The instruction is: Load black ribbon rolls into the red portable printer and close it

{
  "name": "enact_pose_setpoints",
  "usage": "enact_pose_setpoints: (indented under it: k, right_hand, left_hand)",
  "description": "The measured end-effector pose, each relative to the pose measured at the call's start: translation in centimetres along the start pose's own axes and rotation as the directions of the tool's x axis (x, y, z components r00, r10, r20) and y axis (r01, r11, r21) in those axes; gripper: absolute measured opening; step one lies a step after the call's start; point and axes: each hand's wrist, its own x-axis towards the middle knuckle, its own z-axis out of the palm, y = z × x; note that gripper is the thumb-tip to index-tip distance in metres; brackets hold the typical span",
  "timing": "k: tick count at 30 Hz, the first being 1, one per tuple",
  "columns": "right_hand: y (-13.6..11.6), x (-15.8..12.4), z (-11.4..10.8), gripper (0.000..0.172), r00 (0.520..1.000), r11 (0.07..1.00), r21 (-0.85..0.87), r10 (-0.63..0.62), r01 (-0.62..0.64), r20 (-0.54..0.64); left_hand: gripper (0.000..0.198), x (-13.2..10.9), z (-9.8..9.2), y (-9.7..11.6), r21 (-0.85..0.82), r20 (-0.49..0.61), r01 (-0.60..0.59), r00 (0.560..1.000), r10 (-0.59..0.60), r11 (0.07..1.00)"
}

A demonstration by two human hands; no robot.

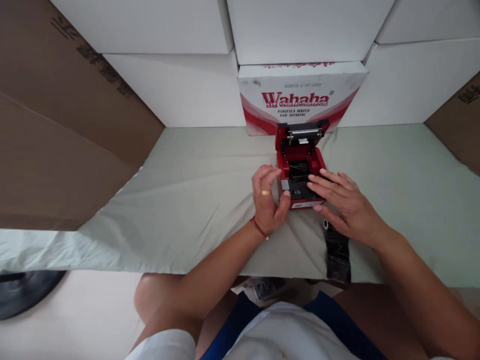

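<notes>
A small red and black printer [300,192] stands on the cloth with its lid [303,132] raised, so the black inside shows. At its left side my left hand [268,195] has curved fingers, with the thumb apart from them at the front left corner. My right hand [343,205] reaches over the front right part, its fingers stretched out and lying on or just above the black surface. Below that hand lies a black, crumpled strip [338,255] with a white-cored roll end [326,224]. The right hand hides part of this roll.
A Wahaha water carton [300,100] stands right behind the raised lid. White boxes [180,85] form a wall at the back. Brown cardboard [75,150] bounds the left, and more cardboard [457,125] the right. A pale green cloth [187,200] covers the table.
</notes>
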Motion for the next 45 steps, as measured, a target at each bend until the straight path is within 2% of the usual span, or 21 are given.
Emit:
enact_pose_setpoints:
  k: [3,6,9,11,13,15,18,21,23,25,26,28,31,34,38,41,45]
  right_hand:
    - [0.2,-0.3,0.7,0.058,1.000,0.999,-0.042,0.003,-0.002,0.030]
    - [0.1,0.0,0.5,0.057,0.999,1.000,-0.018,-0.003,0.004,0.046]
    - [0.2,0.7,-0.6,0.052,1.000,0.994,0.107,0.010,-0.010,0.001]
    - [0.9,2.0,-1.5,0.049,0.988,0.974,0.208,0.109,-0.084,-0.110]
    - [2.2,4.1,-1.9,0.052,0.939,0.942,0.285,0.249,-0.178,-0.237]
    - [4.0,6.7,-1.8,0.058,0.889,0.912,0.337,0.340,-0.233,-0.308]
    - [6.3,10.4,-0.8,0.058,0.868,0.875,0.404,0.400,-0.266,-0.295]
    - [6.3,11.7,0.0,0.050,0.850,0.852,0.452,0.426,-0.263,-0.310]
    - [5.1,10.7,0.2,0.047,0.828,0.855,0.478,0.410,-0.202,-0.383]
    - [3.7,8.5,0.2,0.045,0.811,0.868,0.463,0.399,-0.182,-0.429]
    - [3.1,7.2,0.2,0.044,0.819,0.882,0.429,0.387,-0.195,-0.423]
    - [2.1,4.8,0.4,0.041,0.870,0.920,0.318,0.340,-0.228,-0.358]
    - [1.5,2.6,0.8,0.039,0.921,0.954,0.190,0.277,-0.230,-0.275]
    - [1.5,2.1,1.3,0.039,0.918,0.956,0.171,0.278,-0.237,-0.284]
    - [1.4,2.2,1.7,0.039,0.908,0.956,0.191,0.276,-0.225,-0.315]
    - [1.2,2.2,1.7,0.040,0.911,0.958,0.176,0.272,-0.226,-0.310]
    - [1.1,2.2,1.9,0.040,0.907,0.958,0.172,0.274,-0.229,-0.320]
  left_hand:
    - [0.044,0.1,-0.5,2.1,0.134,0.054,-0.278,0.961,0.273,0.951]
    - [0.040,-0.1,0.0,2.7,0.174,0.117,-0.379,0.924,0.363,0.909]
    - [0.038,-0.4,0.4,2.1,0.183,0.192,-0.384,0.917,0.350,0.905]
    - [0.038,-0.7,0.5,1.6,0.167,0.233,-0.358,0.920,0.316,0.919]
    - [0.040,-1.0,0.5,1.2,0.140,0.256,-0.324,0.925,0.282,0.936]
    - [0.043,-1.2,0.5,1.1,0.125,0.255,-0.304,0.930,0.266,0.944]
    - [0.046,-1.2,0.6,1.2,0.082,0.241,-0.275,0.938,0.249,0.958]
    - [0.047,-1.1,0.5,1.3,0.008,0.257,-0.226,0.942,0.216,0.974]
    - [0.047,-1.1,0.5,1.3,0.000,0.264,-0.220,0.941,0.212,0.975]
    - [0.047,-1.2,0.6,1.4,0.036,0.250,-0.250,0.940,0.233,0.968]
    - [0.046,-1.2,0.6,1.4,0.060,0.237,-0.268,0.940,0.247,0.962]
    - [0.045,-1.1,0.7,1.6,0.092,0.208,-0.289,0.942,0.265,0.953]
    - [0.048,-0.6,0.3,1.6,0.049,0.165,-0.256,0.955,0.245,0.965]
    - [0.052,0.6,-0.5,1.2,0.013,0.142,-0.159,0.978,0.156,0.987]
    - [0.046,2.0,-1.3,0.1,-0.100,0.186,0.040,0.982,-0.021,0.994]
    - [0.041,2.2,-1.1,-0.6,-0.173,0.165,0.135,0.981,-0.106,0.976]
    - [0.037,1.9,-0.4,-1.0,-0.232,0.107,0.203,0.977,-0.183,0.951]
